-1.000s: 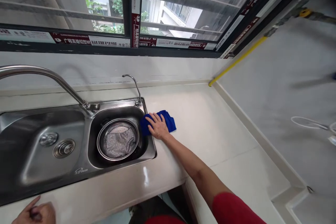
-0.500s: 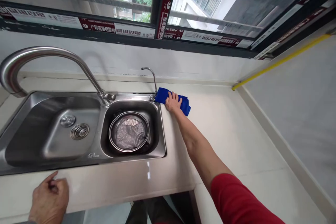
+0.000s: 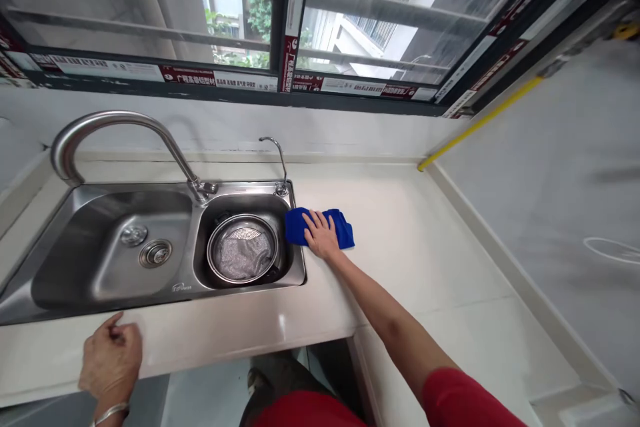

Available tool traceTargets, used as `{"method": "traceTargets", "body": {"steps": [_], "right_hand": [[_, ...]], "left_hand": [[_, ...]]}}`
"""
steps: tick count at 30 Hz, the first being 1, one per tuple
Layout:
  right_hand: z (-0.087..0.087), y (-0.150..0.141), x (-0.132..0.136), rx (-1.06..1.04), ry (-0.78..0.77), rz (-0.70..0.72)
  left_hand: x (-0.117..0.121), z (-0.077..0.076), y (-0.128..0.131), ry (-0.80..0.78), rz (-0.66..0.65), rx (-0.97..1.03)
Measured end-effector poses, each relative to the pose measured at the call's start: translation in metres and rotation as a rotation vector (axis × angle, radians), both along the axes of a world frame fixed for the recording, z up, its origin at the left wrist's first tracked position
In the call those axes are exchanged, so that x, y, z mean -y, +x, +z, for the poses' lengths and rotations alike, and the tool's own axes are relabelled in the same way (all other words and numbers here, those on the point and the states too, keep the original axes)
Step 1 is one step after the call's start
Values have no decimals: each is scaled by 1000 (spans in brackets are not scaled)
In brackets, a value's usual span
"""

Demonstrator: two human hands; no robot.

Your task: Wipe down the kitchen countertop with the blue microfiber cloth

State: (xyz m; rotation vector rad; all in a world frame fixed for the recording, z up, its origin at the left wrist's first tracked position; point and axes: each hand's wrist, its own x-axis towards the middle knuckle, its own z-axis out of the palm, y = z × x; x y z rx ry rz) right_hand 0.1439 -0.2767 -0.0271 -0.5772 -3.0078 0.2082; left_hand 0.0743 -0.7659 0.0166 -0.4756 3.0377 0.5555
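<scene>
My right hand (image 3: pixel 321 237) presses flat, fingers stretched out, on a blue cloth (image 3: pixel 299 227) that lies on the pale countertop (image 3: pixel 400 240) at the right rim of the steel double sink (image 3: pixel 115 280). My left hand (image 3: pixel 111 363) rests on the counter's front edge below the sink, fingers curled with the thumb raised; nothing shows in it. A round metal strainer basket (image 3: pixel 244 257) with a grey mesh sits in the small right basin.
A tall curved tap (image 3: pixel 125 130) and a small thin tap (image 3: pixel 276 160) stand behind the basins. A window with dark frames (image 3: pixel 280 20) runs along the back wall. A yellow pipe (image 3: pixel 475 127) slants up the right wall. Below the counter is an open gap.
My right hand pushed the blue cloth up to the small tap, then drew it back down along the sink's right rim. The left hand stayed on the front edge.
</scene>
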Motion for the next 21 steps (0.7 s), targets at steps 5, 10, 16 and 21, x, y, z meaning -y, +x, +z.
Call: {"method": "traceTargets", "body": {"steps": [5,10,16,21], "right_hand": [[-6,65,26,-3,41,41],[-10,130,55,-26,65,63],[-16,186,95,-26,71,112],[-15,187,137,55,47,152]], "left_hand": [[-2,6,5,85,41,-29],[-1,8,9,117,36,-38],[1,5,11,144,53,-49],[3,4,13,175,15,-66]]}}
